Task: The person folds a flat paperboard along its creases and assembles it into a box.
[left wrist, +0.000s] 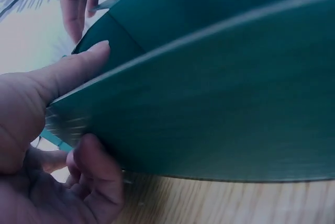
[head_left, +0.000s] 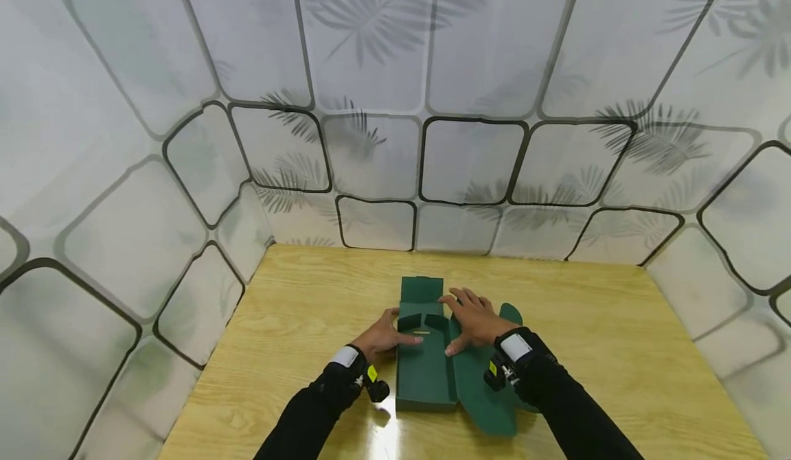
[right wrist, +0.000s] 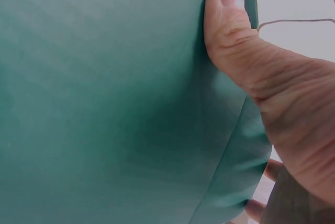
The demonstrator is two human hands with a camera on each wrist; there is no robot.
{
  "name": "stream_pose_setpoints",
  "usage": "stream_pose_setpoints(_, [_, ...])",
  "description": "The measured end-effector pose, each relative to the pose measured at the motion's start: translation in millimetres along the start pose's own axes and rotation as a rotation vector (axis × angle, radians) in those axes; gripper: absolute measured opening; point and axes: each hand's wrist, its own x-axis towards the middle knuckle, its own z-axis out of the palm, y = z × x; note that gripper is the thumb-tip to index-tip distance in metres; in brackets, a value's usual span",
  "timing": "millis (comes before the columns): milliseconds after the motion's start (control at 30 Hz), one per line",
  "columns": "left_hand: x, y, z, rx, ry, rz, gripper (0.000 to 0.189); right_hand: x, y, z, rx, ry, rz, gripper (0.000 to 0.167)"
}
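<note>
A dark green cardboard box (head_left: 426,371), partly folded, lies on the table with small flaps turned in near its far end and an end panel (head_left: 423,288) laid out flat beyond them. My left hand (head_left: 378,336) grips the left wall, its thumb over the inside and the fingers curled outside, as the left wrist view shows. On the right side my right hand (head_left: 476,323) holds the wall, with the thumb (right wrist: 227,22) on one face and fingertips behind the panel. A large rounded side flap (head_left: 485,391) spreads out to the right under that wrist.
The wooden table (head_left: 296,309) carries the box near its front middle. A patterned curtain (head_left: 469,165) hangs behind the table and along both sides. Black sleeves and wrist cameras (head_left: 377,390) sit close to the box and flap.
</note>
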Motion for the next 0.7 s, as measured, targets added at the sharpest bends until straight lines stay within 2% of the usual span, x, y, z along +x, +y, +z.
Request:
stream_pose_setpoints(167, [0.9, -5.9, 1.0, -0.086, 0.017, 0.016, 0.095, -0.4, -0.5, 0.7, 0.068, 0.009, 0.028, 0.114])
stream_pose_setpoints(400, [1.0, -9.5, 1.1, -0.043, 0.042, 0.072, 0.08, -2.0, -1.7, 2.7, 0.129, 0.027, 0.04, 0.13])
stream_pose_setpoints(467, [0.0, -9.7, 1.9, -0.047, 0.034, 0.108, 0.071, -3.0, -2.5, 2.4, 0.12, 0.035, 0.027, 0.13])
stream_pose_setpoints(533, [-7.0, -4.2, 2.2, -0.055, 0.018, 0.153, 0.059, -3.9, -3.4, 1.7, 0.099, 0.037, 0.009, 0.126])
stream_pose_setpoints(700, [-8.0, -6.9, 0.4, 0.023, 0.032, 0.249, 0.043, -4.8, -4.4, 1.2, 0.003, 0.045, -0.072, 0.104])
